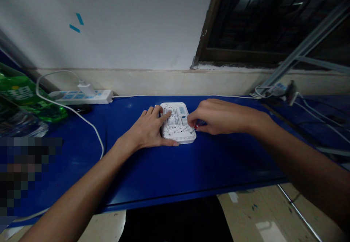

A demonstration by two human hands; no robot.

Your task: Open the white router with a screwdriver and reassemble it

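Note:
A white, vented plastic box that looks like a router (177, 127) lies on the blue table with its labelled, perforated underside up. My left hand (146, 128) holds it from the left, a finger resting on the label and the thumb along the near edge. At the box's right side, my right hand (209, 118) is closed in a pinch round a small screwdriver (195, 127) with a bit of red on it. Its tip points at the near right corner of the box; the fingers hide most of the tool, and whether the tip touches is unclear.
A white power strip (100, 97) with a plugged-in charger (86, 89) stands by the wall. Its white cable (82, 117) loops across the table's left side. Green bottles (24, 92) stand far left. A metal frame (298, 52) and cables are at the right.

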